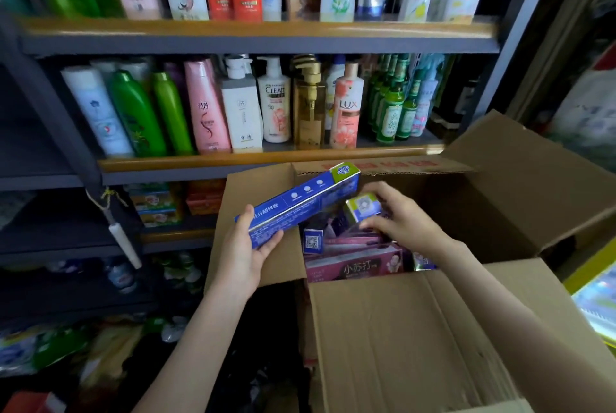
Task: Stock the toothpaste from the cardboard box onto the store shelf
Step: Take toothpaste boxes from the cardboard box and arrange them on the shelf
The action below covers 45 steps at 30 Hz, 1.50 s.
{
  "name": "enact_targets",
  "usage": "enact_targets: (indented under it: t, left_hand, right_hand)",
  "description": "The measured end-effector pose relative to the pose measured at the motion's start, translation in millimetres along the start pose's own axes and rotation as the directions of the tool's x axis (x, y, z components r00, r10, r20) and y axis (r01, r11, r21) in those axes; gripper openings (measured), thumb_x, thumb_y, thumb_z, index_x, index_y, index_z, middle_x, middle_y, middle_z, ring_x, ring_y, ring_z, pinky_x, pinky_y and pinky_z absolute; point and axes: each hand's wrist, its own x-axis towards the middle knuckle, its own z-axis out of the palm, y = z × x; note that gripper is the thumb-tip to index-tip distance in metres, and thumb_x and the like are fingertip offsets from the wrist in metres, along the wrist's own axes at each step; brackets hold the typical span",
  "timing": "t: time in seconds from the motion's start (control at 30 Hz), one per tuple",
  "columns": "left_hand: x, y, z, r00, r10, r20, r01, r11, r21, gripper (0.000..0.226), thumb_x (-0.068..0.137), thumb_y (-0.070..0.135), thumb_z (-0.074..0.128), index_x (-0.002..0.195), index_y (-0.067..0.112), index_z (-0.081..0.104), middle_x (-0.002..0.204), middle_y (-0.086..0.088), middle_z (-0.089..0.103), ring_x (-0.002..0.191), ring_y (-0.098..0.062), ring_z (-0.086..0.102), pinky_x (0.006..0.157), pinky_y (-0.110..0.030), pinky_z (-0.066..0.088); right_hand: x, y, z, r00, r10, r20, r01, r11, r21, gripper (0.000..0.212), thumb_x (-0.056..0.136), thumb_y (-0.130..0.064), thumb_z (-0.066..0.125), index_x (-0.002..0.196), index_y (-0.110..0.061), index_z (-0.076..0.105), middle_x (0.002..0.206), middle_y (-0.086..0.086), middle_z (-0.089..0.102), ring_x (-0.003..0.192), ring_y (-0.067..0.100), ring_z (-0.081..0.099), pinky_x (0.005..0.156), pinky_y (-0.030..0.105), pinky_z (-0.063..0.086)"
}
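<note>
Left hand [246, 246]: yours, gripping one blue toothpaste carton [296, 202] above the cardboard box [400, 329]. Right hand [396, 216]: pinching a second carton [363, 209] inside it. Remaining: several pink cartons [353, 266] boxed; neither held one shelved yet.

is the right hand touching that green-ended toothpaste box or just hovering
Touching. The head view shows the right hand pinching the green-ended toothpaste box, fingers on top and thumb below, over the open cardboard box.

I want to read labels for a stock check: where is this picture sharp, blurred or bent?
Head view: sharp on the blue toothpaste box in the left hand and the Lux bottle; shelf edge bows from the wide lens; lower left corner dark, smeared.
</note>
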Motion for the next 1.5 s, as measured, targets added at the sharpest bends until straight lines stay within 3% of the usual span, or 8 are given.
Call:
enact_targets:
  t: [0.13,0.27,0.4,0.63,0.8,1.2,1.4,1.5]
  left_hand:
    - [-18,4,3,1.0,0.021,-0.008,-0.021,0.999,-0.028,0.018,0.097,0.031,0.055,0.094,0.013,0.052,0.099,-0.011,0.064,0.093,-0.021,0.065,0.086,-0.036,0.054]
    - [-37,5,6,0.998,0.051,0.027,-0.052,0.998,0.037,0.022,0.098,0.036,0.051,0.099,0.015,0.057,0.096,-0.008,0.07,0.087,-0.019,0.067,0.078,-0.035,0.053]
    - [-60,9,3,0.999,0.038,0.034,-0.04,0.998,0.052,0.026,0.098,0.04,0.05,0.091,0.018,0.062,0.078,-0.001,0.074,0.081,-0.019,0.067,0.08,-0.039,0.051]
    - [-113,22,-58,0.997,0.065,-0.049,-0.068,0.996,-0.056,0.034,0.101,0.035,0.039,0.088,0.014,0.062,0.071,-0.006,0.073,0.058,-0.02,0.07,0.065,-0.043,0.051]
    - [-133,44,-128,0.975,0.045,-0.22,-0.066,0.994,-0.088,0.034,0.098,0.037,0.046,0.098,0.009,0.064,0.074,-0.009,0.073,0.061,-0.024,0.07,0.049,-0.034,0.057]
    - [-141,147,-336,0.891,0.056,-0.45,-0.063,0.998,-0.002,0.023,0.095,0.035,0.056,0.093,0.014,0.065,0.075,-0.005,0.074,0.065,-0.024,0.07,0.059,-0.038,0.057]
    - [-133,196,-450,0.819,0.105,-0.564,-0.146,0.989,-0.028,0.023,0.098,0.037,0.052,0.095,0.018,0.065,0.075,-0.002,0.074,0.068,-0.023,0.07,0.069,-0.043,0.055]
    - [-125,218,-486,0.808,0.126,-0.576,-0.171,0.985,-0.024,0.021,0.099,0.036,0.051,0.095,0.019,0.063,0.07,0.0,0.073,0.059,-0.02,0.07,0.059,-0.037,0.056]
  right_hand:
    - [-18,-27,-21,0.924,0.08,-0.374,0.053,0.941,0.333,0.019,0.087,-0.022,0.068,0.103,-0.024,0.058,0.095,-0.005,0.065,0.093,0.008,0.065,0.08,0.028,0.054]
    - [-31,-41,-28,0.89,0.329,-0.318,0.044,0.631,0.775,0.057,0.068,-0.058,0.069,0.103,-0.014,0.061,0.099,0.007,0.069,0.095,0.019,0.068,0.073,0.038,0.059]
    - [-42,-58,-8,0.894,0.413,-0.173,0.005,0.378,0.926,0.046,0.083,-0.044,0.053,0.106,-0.005,0.06,0.098,0.011,0.072,0.097,0.022,0.069,0.07,0.033,0.058]
    - [-61,-103,65,0.899,0.435,-0.05,-0.095,0.306,0.947,0.04,0.1,-0.038,0.04,0.099,-0.005,0.062,0.076,0.002,0.069,0.073,0.011,0.068,0.063,0.03,0.057]
    - [-64,-141,119,0.93,0.356,0.092,-0.204,0.292,0.934,0.037,0.099,-0.037,0.041,0.106,-0.007,0.061,0.095,0.007,0.07,0.094,0.018,0.068,0.072,0.033,0.058]
    - [-37,-250,338,0.905,0.263,0.335,-0.399,0.244,0.884,0.032,0.102,-0.03,0.036,0.112,-0.009,0.057,0.094,0.003,0.071,0.092,0.017,0.068,0.07,0.034,0.057]
    - [-13,-315,459,0.852,0.242,0.464,-0.499,0.111,0.86,0.03,0.101,-0.029,0.038,0.112,-0.01,0.059,0.109,0.009,0.063,0.103,0.022,0.058,0.103,0.048,0.045]
    - [1,-339,494,0.82,0.198,0.537,-0.545,-0.016,0.838,0.036,0.097,-0.032,0.044,0.122,-0.007,0.055,0.12,0.011,0.062,0.11,0.024,0.06,0.099,0.048,0.048]
